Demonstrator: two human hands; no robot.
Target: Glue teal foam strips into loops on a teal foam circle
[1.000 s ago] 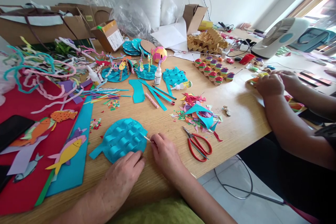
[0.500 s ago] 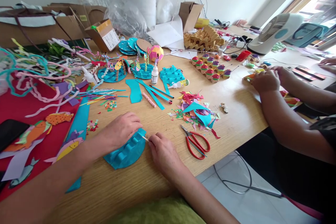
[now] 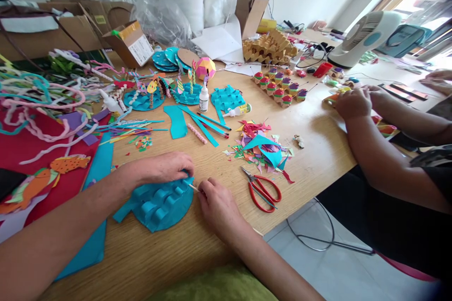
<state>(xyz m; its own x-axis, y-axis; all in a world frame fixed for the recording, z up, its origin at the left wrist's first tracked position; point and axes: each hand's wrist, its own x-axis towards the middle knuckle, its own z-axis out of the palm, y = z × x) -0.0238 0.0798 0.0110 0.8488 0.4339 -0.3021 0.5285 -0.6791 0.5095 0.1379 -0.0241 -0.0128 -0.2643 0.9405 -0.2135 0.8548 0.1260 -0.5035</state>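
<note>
A round teal paper disc with raised woven strips (image 3: 160, 204) lies on the wooden table (image 3: 318, 150) near its front edge. My left hand (image 3: 165, 169) rests on the disc's far edge, its fingers curled down onto the paper. Just right of the disc, my right hand (image 3: 217, 204) pinches a thin wooden stick (image 3: 193, 188). The stick's tip points at the disc's right rim, close to my left fingertips.
Red-handled scissors (image 3: 263, 191) and a heap of coloured paper scraps (image 3: 263, 146) lie to the right. Red and teal sheets with paper fish (image 3: 49, 174) lie left. Glue bottles (image 3: 204, 96), more teal discs and boxes stand behind. Another person's hands (image 3: 356, 101) work at the right edge, near a fan (image 3: 367, 37).
My left hand moved from the disc's near edge to its far edge and now presses there. The disc shifted slightly. My right hand kept the stick at the rim.
</note>
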